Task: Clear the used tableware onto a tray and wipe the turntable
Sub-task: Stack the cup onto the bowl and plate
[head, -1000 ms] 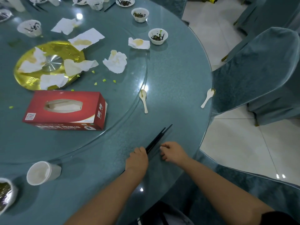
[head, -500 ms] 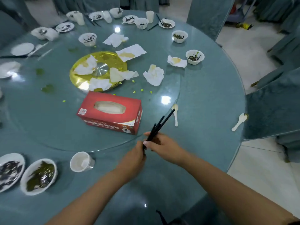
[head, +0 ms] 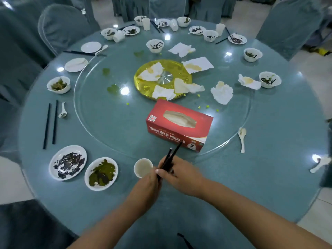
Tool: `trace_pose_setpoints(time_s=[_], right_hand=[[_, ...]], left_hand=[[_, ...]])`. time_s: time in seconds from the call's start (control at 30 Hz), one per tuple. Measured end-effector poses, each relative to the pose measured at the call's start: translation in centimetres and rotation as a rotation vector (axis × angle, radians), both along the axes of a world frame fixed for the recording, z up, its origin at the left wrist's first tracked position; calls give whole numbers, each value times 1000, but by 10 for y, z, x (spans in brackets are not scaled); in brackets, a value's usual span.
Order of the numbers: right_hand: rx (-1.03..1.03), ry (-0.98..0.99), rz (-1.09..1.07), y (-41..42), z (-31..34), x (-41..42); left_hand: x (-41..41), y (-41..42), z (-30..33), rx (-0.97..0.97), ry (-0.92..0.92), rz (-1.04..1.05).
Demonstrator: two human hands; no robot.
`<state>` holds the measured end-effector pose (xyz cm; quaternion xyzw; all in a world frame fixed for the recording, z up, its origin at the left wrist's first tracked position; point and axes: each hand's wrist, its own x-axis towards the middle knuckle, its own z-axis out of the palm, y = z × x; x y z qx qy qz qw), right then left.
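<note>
Bench (head: 269, 159): we see a round one, ringed with used bowls, plates and cups; no tray shows anywhere in our view.
Turntable (head: 111, 123): a glass disc in the bench's middle, strewn with crumpled napkins, and it carries the red tissue box (head: 179, 125).
Hands: our right hand (head: 181, 174) and left hand (head: 150, 184) meet just above the near rim; both curl round the same bundle.
Chopsticks (head: 172, 153): black, gathered together, their long axis slanting up and away to the right, with the tips over the near corner of the tissue box.
Cup (head: 143, 167): just left of the hands and nearest our left.
Next move, as we judge it: one hand keeps the bundle, and the left is closer for the cup.
</note>
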<state>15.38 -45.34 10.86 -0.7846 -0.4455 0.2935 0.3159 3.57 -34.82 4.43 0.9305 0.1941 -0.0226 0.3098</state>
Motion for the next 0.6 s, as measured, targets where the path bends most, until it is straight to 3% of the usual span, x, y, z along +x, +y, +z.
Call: trace_pose_setpoints(time_s=[0.3, 0.6], right_hand=[[-96, -43, 23, 33, -11, -37], [-269, -42, 37, 66, -30, -65]], left_hand=[[-45, 15, -12, -114, -157, 108], [-78, 32, -25, -237, -66, 175]])
